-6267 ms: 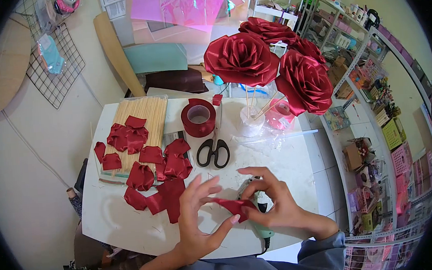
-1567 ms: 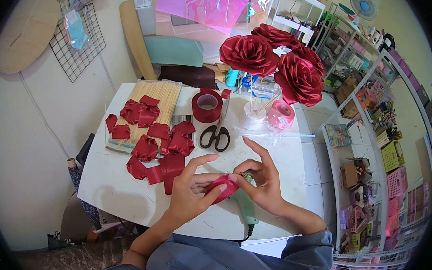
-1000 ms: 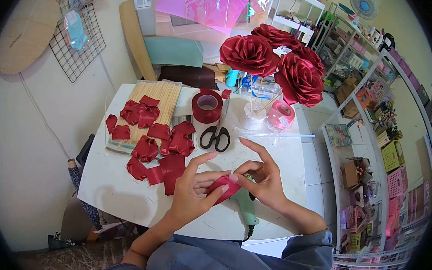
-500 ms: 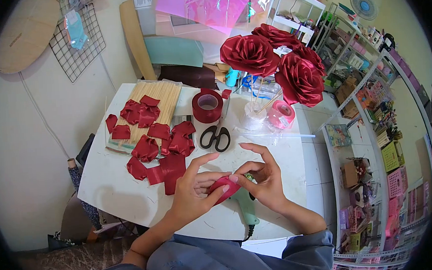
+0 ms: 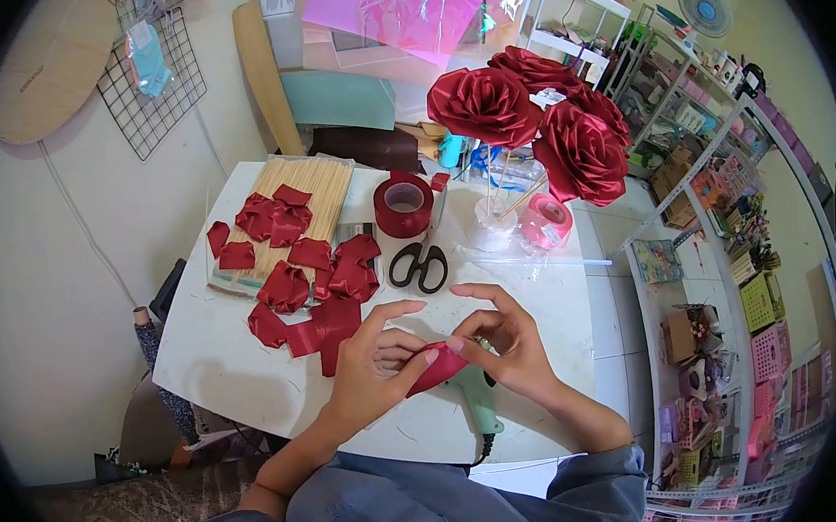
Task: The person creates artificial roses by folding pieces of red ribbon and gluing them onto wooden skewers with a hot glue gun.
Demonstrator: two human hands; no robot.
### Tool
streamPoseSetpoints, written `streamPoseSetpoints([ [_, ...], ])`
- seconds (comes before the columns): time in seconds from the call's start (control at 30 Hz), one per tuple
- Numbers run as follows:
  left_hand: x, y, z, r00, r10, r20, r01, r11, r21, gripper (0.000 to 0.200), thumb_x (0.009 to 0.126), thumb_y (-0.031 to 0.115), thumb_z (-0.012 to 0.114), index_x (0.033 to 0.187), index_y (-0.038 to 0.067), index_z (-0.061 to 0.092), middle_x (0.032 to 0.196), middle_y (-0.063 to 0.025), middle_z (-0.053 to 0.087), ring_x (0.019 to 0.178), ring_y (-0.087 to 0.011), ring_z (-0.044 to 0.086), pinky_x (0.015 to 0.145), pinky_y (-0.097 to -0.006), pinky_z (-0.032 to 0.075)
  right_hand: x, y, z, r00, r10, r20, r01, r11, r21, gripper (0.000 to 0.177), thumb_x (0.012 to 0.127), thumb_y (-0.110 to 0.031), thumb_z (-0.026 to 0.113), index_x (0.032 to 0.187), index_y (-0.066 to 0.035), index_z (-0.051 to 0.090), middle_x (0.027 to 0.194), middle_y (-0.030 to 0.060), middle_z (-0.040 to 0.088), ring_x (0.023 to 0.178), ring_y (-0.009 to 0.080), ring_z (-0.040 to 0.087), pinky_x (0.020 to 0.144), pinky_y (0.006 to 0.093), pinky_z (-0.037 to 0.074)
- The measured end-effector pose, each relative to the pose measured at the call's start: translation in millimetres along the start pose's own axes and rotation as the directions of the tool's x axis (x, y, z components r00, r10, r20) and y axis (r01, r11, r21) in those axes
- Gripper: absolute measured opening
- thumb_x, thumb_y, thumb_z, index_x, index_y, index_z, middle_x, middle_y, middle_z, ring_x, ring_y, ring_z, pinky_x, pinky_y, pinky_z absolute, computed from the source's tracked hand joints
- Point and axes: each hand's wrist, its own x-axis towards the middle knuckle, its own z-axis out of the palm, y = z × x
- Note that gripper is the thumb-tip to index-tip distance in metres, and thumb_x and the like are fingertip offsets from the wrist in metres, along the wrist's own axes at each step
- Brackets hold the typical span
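Between my two hands, low over the front of the table, is a red ribbon petal [image 5: 434,373]. My left hand [image 5: 372,364] pinches its left side with thumb and fingers, while the index finger arches above. On the petal's upper right edge, my right hand [image 5: 505,347] closes thumb against fingertips, index finger raised. Partly hidden beneath my right hand lies a pale green glue gun [image 5: 481,405], its cord toward the table's front edge. Black-handled scissors [image 5: 417,268] rest just beyond my hands. Cut red ribbon pieces [image 5: 338,328] lie to the left of my left hand.
A roll of red ribbon [image 5: 403,205] lies behind the scissors, beside a bundle of wooden sticks [image 5: 322,185] topped with more petals. Large red ribbon roses [image 5: 483,106] stand on sticks at the back right, near a pink tape roll [image 5: 545,221]. Shelves [image 5: 672,341] line the right.
My fingers have shifted slightly on the petal, and my right index finger has moved a little left. The view has shifted slightly; the things on the table look unmoved.
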Motion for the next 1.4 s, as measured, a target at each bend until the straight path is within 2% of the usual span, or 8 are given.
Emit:
streamPoseSetpoints([
  [0.3,1,-1,-1,0.998,0.037,0.051,-0.038,0.999,0.028,0.042,0.073,-0.001,0.061,0.111,0.005,0.043,0.073,-0.0081,0.061,0.067,-0.0106,0.06,0.059,-0.0201,0.047,-1,-4,0,1.0,-0.02,-0.005,0.02,0.998,-0.053,0.047,0.077,0.002,0.056,0.12,-0.005,0.037,0.072,0.0042,0.058,0.07,0.007,0.052,0.069,0.0211,0.04],
  [0.5,4,-8,-5,0.972,0.146,-0.186,-0.182,0.964,-0.194,0.039,0.074,-0.004,0.058,0.109,0.0,0.044,0.081,-0.0079,0.059,0.072,-0.0101,0.057,0.063,-0.0192,0.045,-5,-14,-10,0.995,-0.089,-0.055,0.083,0.991,-0.104,0.046,0.077,-0.01,0.06,0.117,-0.004,0.038,0.079,0.0075,0.057,0.074,0.0125,0.054,0.071,0.0263,0.042],
  [0.6,7,-10,-9,0.973,0.147,-0.179,-0.188,0.953,-0.239,0.038,0.073,-0.007,0.057,0.109,0.0,0.044,0.092,-0.0093,0.054,0.08,-0.0099,0.054,0.066,-0.0188,0.045,-30,-30,-11,0.986,-0.152,-0.06,0.051,0.634,-0.772,0.054,0.069,-0.03,0.068,0.103,0.004,0.044,0.078,0.0149,0.054,0.074,0.0238,0.054,0.061,0.031,0.045],
  [0.77,7,-10,-8,0.982,0.091,-0.168,-0.159,0.879,-0.45,0.037,0.073,-0.007,0.054,0.108,0.001,0.045,0.108,-0.0085,0.046,0.092,-0.0123,0.049,0.076,-0.0228,0.042,-69,-3,9,0.992,-0.085,-0.097,-0.082,0.162,-0.983,0.067,0.068,-0.047,0.062,0.101,0.009,0.043,0.075,0.0152,0.054,0.067,0.0271,0.052,0.053,0.0337,0.045],
  [1.03,8,-7,-15,0.976,0.136,-0.168,-0.2,0.864,-0.462,0.027,0.079,-0.006,0.046,0.106,-0.004,0.05,0.108,-0.0097,0.05,0.102,-0.0139,0.046,0.086,-0.0231,0.035,-70,26,17,0.959,-0.042,-0.28,-0.228,0.471,-0.852,0.047,0.068,-0.026,0.063,0.1,0.005,0.047,0.07,0.0152,0.057,0.061,0.0273,0.057,0.056,0.0342,0.046],
  [1.13,8,-6,-16,0.96,0.143,-0.241,-0.232,0.887,-0.398,0.028,0.079,-0.004,0.048,0.107,-0.003,0.05,0.109,-0.0102,0.049,0.101,-0.0139,0.047,0.087,-0.0241,0.035,-77,27,18,0.864,0.089,-0.496,-0.224,0.949,-0.221,0.039,0.072,-0.009,0.057,0.105,0.007,0.043,0.066,0.0089,0.053,0.055,0.0141,0.05,0.05,0.0254,0.041],
  [1.27,6,-8,-11,0.931,0.279,-0.236,-0.322,0.931,-0.172,0.029,0.075,-0.008,0.053,0.104,-0.004,0.053,0.106,-0.0104,0.05,0.098,-0.014,0.049,0.083,-0.0257,0.044,-86,34,42,0.773,0.117,-0.623,0.128,0.934,0.334,0.022,0.074,-0.003,0.054,0.094,0.004,0.049,0.066,0.0066,0.05,0.053,0.0113,0.047,0.046,0.0228,0.037],
  [1.4,7,-11,-5,0.912,0.34,-0.232,-0.374,0.919,-0.125,0.032,0.071,-0.012,0.057,0.101,-0.003,0.055,0.102,-0.0113,0.051,0.092,-0.0154,0.053,0.075,-0.0247,0.051,-88,22,56,0.845,0.156,-0.512,0.038,0.937,0.348,0.024,0.078,-0.012,0.056,0.096,0.002,0.05,0.073,0.0065,0.054,0.057,0.0086,0.046,0.048,0.0206,0.036],
])
